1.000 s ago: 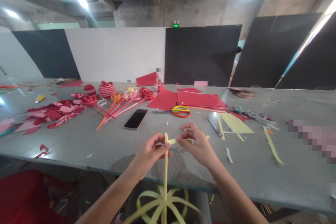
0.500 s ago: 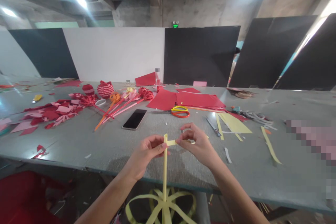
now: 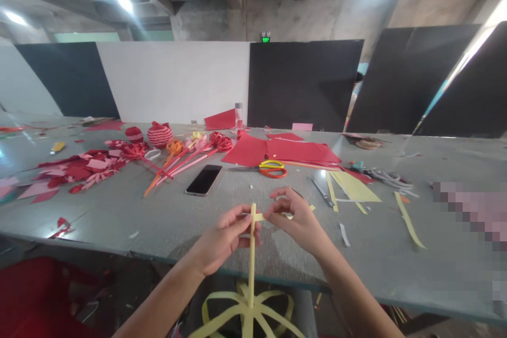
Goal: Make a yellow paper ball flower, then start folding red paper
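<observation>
My left hand (image 3: 233,229) pinches the upper end of a thin yellow paper stick (image 3: 252,269), which stands nearly upright over the table's front edge. At its lower end, yellow paper loops (image 3: 259,309) spread out in a flower shape below the tabletop. A yellow paper strip (image 3: 259,217) runs sideways from the stick's top. My right hand (image 3: 293,219) is closed on that strip between thumb and fingers, just right of the stick. Part of the strip shows again beyond the right fingers.
Scissors (image 3: 273,168), a phone (image 3: 204,179) and a box cutter (image 3: 322,193) lie beyond my hands. Red paper sheets (image 3: 301,151) sit further back. Finished paper flowers (image 3: 174,148) and red-pink scraps (image 3: 85,166) are left; yellow paper (image 3: 356,185) is right.
The stick has turned and shifted slightly right in my left hand, and the loops below have rotated. The visible strip between my hands looks shorter. My right hand has barely moved.
</observation>
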`<state>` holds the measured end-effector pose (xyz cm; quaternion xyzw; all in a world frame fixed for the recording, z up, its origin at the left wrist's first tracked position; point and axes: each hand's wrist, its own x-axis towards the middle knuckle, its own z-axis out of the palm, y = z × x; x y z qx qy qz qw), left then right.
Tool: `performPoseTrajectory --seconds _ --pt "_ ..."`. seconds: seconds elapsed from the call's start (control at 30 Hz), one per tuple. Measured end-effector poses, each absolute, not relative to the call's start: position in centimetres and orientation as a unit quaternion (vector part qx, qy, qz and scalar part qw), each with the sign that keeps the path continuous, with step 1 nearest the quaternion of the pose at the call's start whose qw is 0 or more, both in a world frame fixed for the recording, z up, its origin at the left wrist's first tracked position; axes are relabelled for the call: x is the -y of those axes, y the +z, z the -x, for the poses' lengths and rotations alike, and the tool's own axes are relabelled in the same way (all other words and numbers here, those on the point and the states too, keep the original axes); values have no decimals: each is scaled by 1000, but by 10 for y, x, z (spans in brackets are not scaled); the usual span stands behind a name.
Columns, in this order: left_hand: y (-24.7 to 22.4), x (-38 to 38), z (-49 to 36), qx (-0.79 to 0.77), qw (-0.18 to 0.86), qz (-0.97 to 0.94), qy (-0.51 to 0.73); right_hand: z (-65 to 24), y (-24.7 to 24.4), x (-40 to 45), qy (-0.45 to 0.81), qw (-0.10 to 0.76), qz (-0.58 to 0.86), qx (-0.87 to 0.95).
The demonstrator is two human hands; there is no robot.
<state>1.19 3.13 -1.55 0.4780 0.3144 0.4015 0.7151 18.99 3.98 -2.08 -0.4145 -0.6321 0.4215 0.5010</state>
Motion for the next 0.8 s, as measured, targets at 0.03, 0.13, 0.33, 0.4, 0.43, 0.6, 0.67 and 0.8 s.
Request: performPoseTrajectory --seconds 0.03,0.13,0.33,0.4,0.43,0.6,0.67,0.8 --pt "-16 -31 -14 -303 737 -451 401 -189 -21 -40 419 503 414 633" --pt "-19 -29 -21 -276 789 -355 418 -187 -22 -40 407 512 411 635" --pt "-22 -25 -33 -270 794 -293 459 -186 -22 -39 398 516 412 637" --pt "-23 -25 -33 -275 783 -306 467 -186 -22 -39 403 515 411 635" --pt "-23 -25 -33 -277 780 -311 468 -187 -22 -38 406 515 411 633" --pt "-24 -25 -32 -278 776 -312 473 -188 -19 -39 423 505 419 625" --pt "-24 -25 -32 -282 773 -313 475 -189 -18 -39 429 498 422 624" --pt "-24 -24 -30 -292 765 -333 467 -190 -16 -37 425 499 426 623"
